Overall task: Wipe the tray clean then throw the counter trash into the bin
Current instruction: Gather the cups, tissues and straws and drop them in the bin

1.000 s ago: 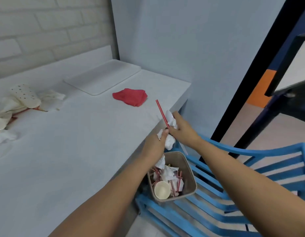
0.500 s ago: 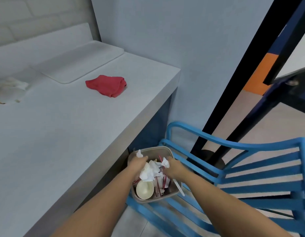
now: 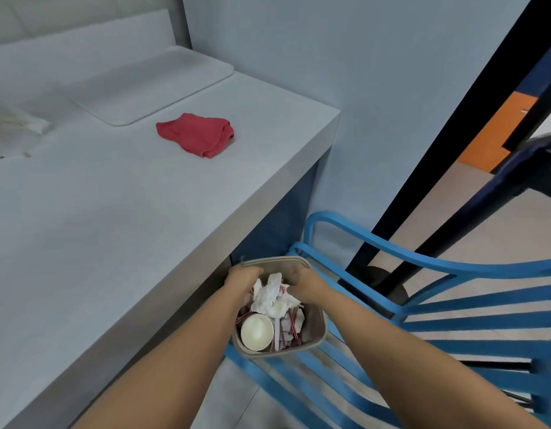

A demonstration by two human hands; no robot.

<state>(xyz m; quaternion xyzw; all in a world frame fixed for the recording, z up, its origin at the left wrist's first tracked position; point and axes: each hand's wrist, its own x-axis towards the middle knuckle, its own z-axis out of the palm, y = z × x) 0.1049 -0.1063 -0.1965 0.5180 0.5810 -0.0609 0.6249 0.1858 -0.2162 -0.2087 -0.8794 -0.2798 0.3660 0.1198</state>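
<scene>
The grey bin (image 3: 315, 334) stands on the seat of a blue chair, right against the counter's side. It holds a paper cup (image 3: 257, 332), red straws (image 3: 294, 323) and other scraps. Both hands are down at its far rim. My left hand (image 3: 241, 278) touches a crumpled white tissue wad (image 3: 269, 297) that lies on top of the heap; its fingers curl out of sight. My right hand (image 3: 305, 281) is beside the wad with its fingers loosely bent and nothing in them. The white tray (image 3: 162, 82) lies at the counter's back, and a red cloth (image 3: 196, 134) is in front of it.
More crumpled paper trash (image 3: 14, 128) lies at the counter's (image 3: 113, 227) left edge of view, blurred. The blue slatted chair (image 3: 438, 305) fills the lower right, and a black diagonal post (image 3: 438, 168) rises behind it. A pale blue wall closes the counter's right end.
Both hands went from the counter's edge down into the bin with tissue and a red straw. The straw has left my right hand, and the tissue now lies on the heap.
</scene>
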